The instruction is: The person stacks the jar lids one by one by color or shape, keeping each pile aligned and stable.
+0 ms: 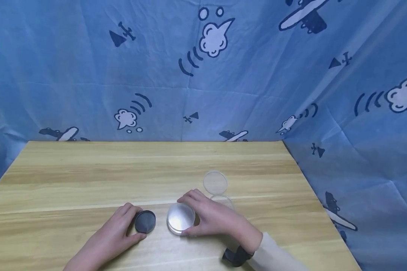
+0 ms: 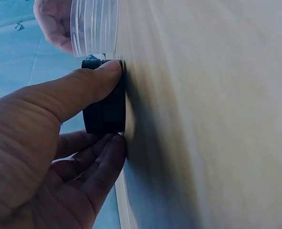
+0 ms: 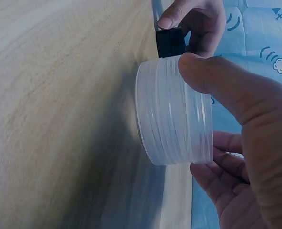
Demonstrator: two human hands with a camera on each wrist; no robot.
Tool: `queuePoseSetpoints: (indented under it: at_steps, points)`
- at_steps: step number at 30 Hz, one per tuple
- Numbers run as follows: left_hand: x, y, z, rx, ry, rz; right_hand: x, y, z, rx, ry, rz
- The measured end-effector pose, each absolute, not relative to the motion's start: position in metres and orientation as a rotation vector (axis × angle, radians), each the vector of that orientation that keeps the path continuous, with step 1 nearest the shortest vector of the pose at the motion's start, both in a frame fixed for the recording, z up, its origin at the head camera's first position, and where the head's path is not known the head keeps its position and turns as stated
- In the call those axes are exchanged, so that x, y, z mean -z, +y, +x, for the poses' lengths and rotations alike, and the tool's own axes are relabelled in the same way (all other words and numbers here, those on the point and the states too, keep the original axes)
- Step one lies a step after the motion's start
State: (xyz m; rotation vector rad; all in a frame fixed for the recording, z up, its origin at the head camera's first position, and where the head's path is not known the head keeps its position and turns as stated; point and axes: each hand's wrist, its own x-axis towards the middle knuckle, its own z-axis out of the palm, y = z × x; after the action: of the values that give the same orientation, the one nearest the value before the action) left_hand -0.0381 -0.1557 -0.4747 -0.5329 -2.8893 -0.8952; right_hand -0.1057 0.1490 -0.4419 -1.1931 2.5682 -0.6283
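My left hand (image 1: 113,233) pinches a short black round cap (image 1: 145,221) between thumb and fingers at the table top. In the left wrist view a seam runs round the black cap (image 2: 105,105), which looks like two stacked pieces. To its right, my right hand (image 1: 211,216) holds a stack of clear round plastic lids (image 1: 181,217) by the sides. Several ridged rims show on the clear stack (image 3: 174,114) in the right wrist view. A small gap separates the stack from the black cap.
Behind the right hand, a clear round disc (image 1: 215,182) lies on the wooden table (image 1: 88,169). A second clear disc (image 1: 224,198) is partly hidden by that hand. A blue patterned curtain (image 1: 162,67) hangs behind the table and along its right side.
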Motion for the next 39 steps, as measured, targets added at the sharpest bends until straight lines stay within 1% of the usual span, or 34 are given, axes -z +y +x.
queuePoseSetpoints:
  at_steps: [5,17,39]
  points:
    - [0.4760,-0.1556,-0.0374,0.887,-2.904,-0.557,0.4460,0.1502,-0.1034,0.616,2.591,-1.215]
    - [0.4709,-0.1541,-0.0379,0.874,-3.007,-0.460,0.4446,0.1501,-0.1022,0.588,2.624,-1.232]
    - [0.4713,-0.1536,-0.0380,0.879,-2.976,-0.489,0.4450,0.1518,-0.0991,0.594,2.606,-1.203]
